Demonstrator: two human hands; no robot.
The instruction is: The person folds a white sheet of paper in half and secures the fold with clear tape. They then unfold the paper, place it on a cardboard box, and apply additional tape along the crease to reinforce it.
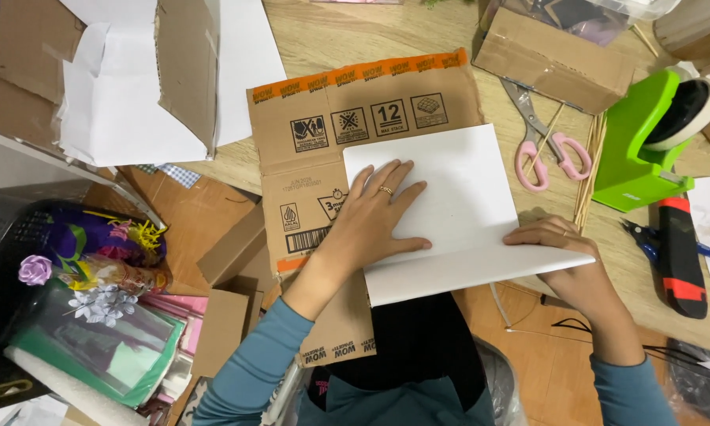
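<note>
A white sheet of paper lies folded on a flattened brown cardboard box at the wooden table's near edge. My left hand presses flat on the sheet's left part, fingers spread, a ring on one finger. At the sheet's lower right my right hand rests with fingers curled along the folded edge, pinching it down. The sheet's near edge hangs past the table over my lap.
Pink-handled scissors and thin wooden sticks lie right of the sheet. Further right are a green tape dispenser, a red-and-black cutter, a cardboard box. At left, white paper in an open carton and craft flowers.
</note>
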